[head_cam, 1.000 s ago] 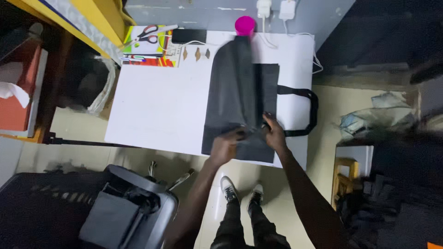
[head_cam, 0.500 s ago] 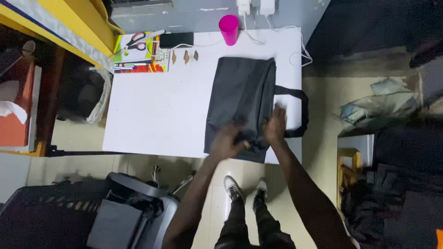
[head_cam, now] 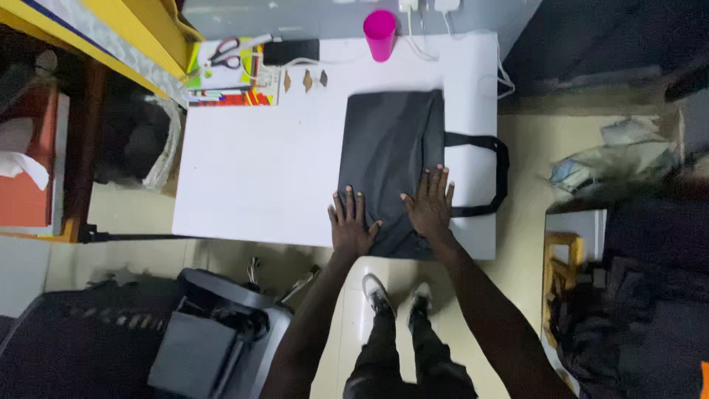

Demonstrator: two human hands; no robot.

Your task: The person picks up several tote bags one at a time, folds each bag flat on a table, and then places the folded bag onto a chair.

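From the head view, the dark bag (head_cam: 391, 166) lies flat on the white table (head_cam: 258, 170), right of centre of the frame. The left hand (head_cam: 350, 222) and right hand (head_cam: 430, 205) press on its near edge, fingers spread, gripping nothing. I think the bag may slide off the table edge if pushed, as its handle (head_cam: 487, 177) already overhangs the right side.

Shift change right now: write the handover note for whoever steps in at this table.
Left hand: open, flat on the near left edge of the black bag.
Right hand: open, flat on the bag's near right part, fingers spread.
The bag lies flat on the white table, its handle hanging over the right edge.
Done: bag laid out flat.
Left: cannot tell.
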